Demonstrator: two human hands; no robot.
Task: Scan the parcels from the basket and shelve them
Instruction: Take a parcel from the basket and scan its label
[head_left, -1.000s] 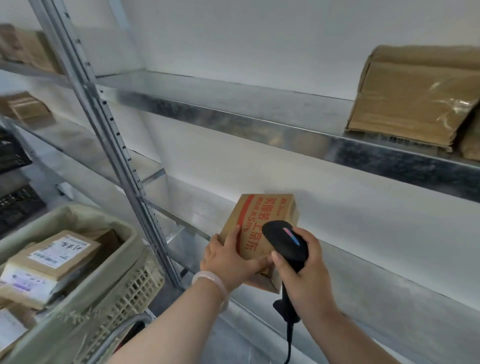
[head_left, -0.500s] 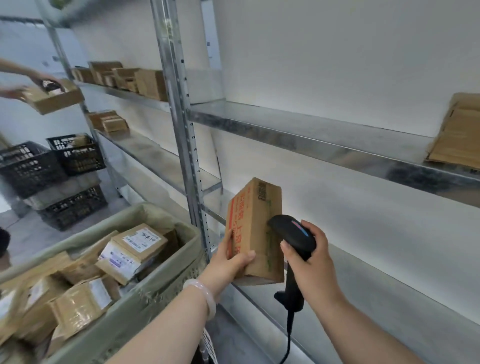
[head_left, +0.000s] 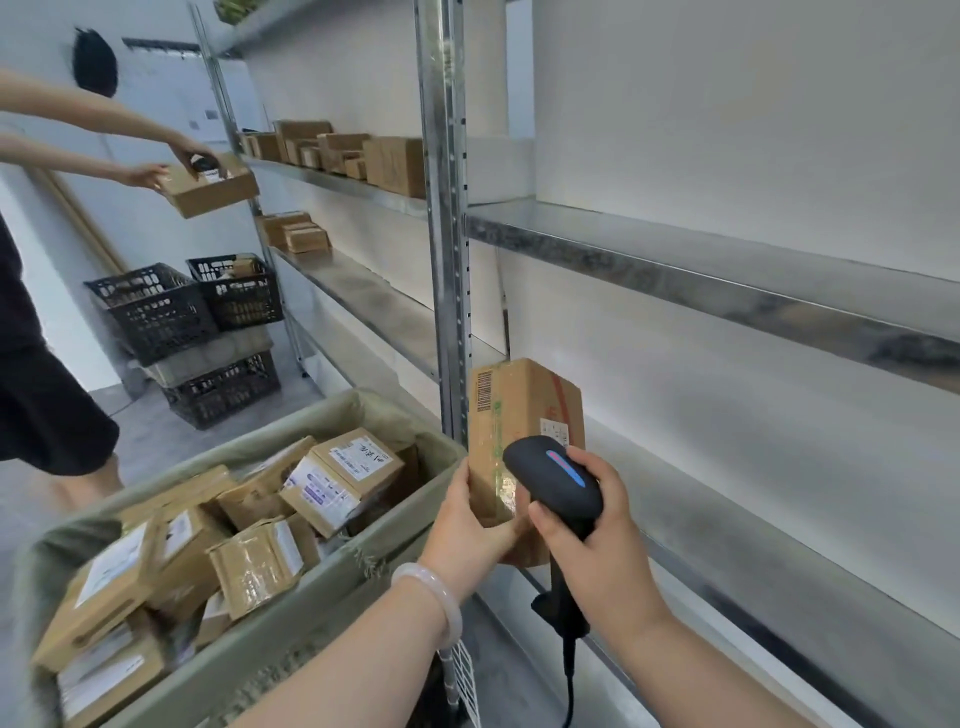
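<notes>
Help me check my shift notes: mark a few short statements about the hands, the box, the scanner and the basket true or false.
1. The left hand grips a box stood on end. True.
2. The right hand holds a black scanner close to that box. True.
3. The basket has nothing in it. False: it is piled with parcels.
4. The other person lifts a black crate. False: their hands hold a brown carton; the black crates stand stacked beyond.
5. A barcode shows on the box. True.
</notes>
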